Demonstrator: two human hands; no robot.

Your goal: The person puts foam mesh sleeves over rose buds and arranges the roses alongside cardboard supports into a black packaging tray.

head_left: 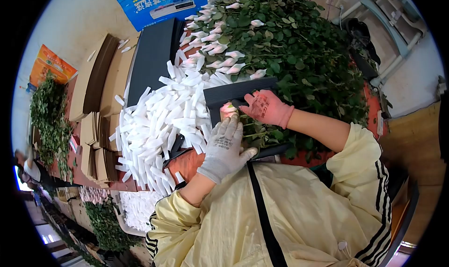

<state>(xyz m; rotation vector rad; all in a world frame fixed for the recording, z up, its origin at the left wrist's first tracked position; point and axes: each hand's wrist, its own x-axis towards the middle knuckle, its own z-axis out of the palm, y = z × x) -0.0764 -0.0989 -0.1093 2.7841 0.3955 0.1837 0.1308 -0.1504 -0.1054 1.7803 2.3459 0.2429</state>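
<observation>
My left hand (223, 147), in a grey-white glove, lies with outstretched fingers over a small piece of brown cardboard and the lower edge of a pink rose (228, 109). My right hand (265, 109), in a pink glove, is closed just right of the rose. A dark tip pokes out of its fingers, but I cannot make out what it belongs to. Beneath the rose is a dark ribbed sheet (224, 93). Green stems run right from the rose under my right forearm. My left palm hides part of the cardboard.
White foam sleeves (163, 112) are heaped left of my hands. Leafy roses (290, 42), several with white-sleeved heads, cover the far right. Cardboard sheets (96, 80) and a dark board (152, 56) stand left. A basket of white pieces (138, 211) sits lower left; a metal frame (388, 37) stands right.
</observation>
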